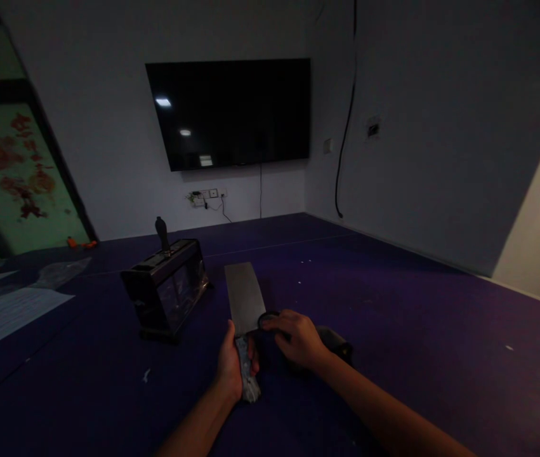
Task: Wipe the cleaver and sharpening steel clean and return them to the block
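Note:
My left hand [232, 363] is closed around the handle of a cleaver [244, 297], whose broad grey blade points away from me over the dark purple surface [417, 330]. My right hand [298, 337] sits just right of the blade's base, fingers curled onto a small dark ring-shaped object [268, 317] at the blade's edge. A dark lump [336, 343] lies partly hidden behind my right hand; I cannot make out what it is.
A black knife block [167, 289] with one dark handle standing up in it stands left of the blade. Papers [10, 311] lie at the far left. A wall-mounted black screen [231, 114] hangs ahead, with sockets and cables below it.

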Demonstrator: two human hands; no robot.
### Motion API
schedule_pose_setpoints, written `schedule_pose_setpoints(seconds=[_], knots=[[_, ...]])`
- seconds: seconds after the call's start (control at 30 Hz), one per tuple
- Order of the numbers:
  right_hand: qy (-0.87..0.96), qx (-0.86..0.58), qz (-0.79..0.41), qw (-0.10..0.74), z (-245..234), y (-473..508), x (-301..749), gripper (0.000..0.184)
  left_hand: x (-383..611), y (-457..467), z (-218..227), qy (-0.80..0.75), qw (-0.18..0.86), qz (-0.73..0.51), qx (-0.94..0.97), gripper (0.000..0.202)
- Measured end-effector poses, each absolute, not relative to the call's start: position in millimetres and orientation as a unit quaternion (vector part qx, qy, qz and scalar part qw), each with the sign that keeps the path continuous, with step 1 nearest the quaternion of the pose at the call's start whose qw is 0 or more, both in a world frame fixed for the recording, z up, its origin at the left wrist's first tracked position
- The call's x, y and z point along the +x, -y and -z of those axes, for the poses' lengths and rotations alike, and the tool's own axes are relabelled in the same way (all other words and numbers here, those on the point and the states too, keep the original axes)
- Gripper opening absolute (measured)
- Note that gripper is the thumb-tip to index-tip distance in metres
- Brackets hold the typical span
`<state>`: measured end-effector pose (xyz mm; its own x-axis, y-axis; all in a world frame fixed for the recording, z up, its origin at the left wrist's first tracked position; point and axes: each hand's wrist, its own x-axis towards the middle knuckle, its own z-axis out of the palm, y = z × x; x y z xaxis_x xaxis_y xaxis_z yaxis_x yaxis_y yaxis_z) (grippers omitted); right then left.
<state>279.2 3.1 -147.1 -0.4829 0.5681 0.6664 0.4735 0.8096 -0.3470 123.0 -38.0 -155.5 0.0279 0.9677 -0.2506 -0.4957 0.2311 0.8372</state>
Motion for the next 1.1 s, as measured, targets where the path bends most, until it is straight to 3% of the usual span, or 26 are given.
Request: schedule_pose_setpoints(seconds=[1.1], knots=[[0.835, -0.315, -0.106, 0.439, 144.7, -7.9, 285.7, 0.034, 123.9, 38.4, 156.0, -0.457, 0.651, -0.521, 0.309, 0.066]])
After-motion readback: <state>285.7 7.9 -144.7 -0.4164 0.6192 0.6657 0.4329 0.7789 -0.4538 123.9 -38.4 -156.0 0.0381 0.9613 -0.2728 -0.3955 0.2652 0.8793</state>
